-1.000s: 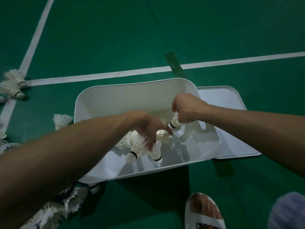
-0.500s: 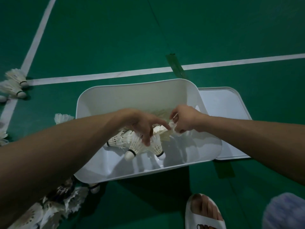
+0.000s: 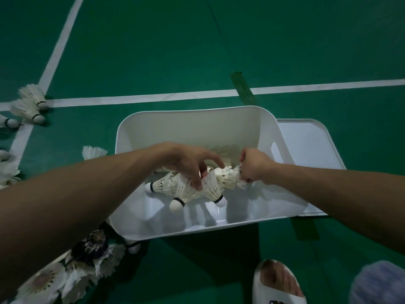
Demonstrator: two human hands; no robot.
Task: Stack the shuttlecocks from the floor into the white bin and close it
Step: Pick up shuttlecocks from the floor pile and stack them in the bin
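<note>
The white bin (image 3: 192, 126) stands open on the green floor, tilted toward me. Inside it lie several white feather shuttlecocks (image 3: 186, 189) with cork tips pointing at me. My left hand (image 3: 186, 161) reaches into the bin, its fingers curled over the feathers of the pile. My right hand (image 3: 254, 165) grips the feather end of a shuttlecock (image 3: 228, 176) that lies against the pile. The bin's white lid (image 3: 306, 145) lies flat on the floor right of the bin.
Loose shuttlecocks (image 3: 30, 106) lie at the far left by the white court lines, one (image 3: 94, 151) stands beside the bin, and a heap (image 3: 65, 275) sits at the bottom left. My sandalled foot (image 3: 276, 284) is at the bottom right.
My right hand has lowered its shuttlecock into the bin and brought it against the pile. My left hand has shifted over the pile's feathers.
</note>
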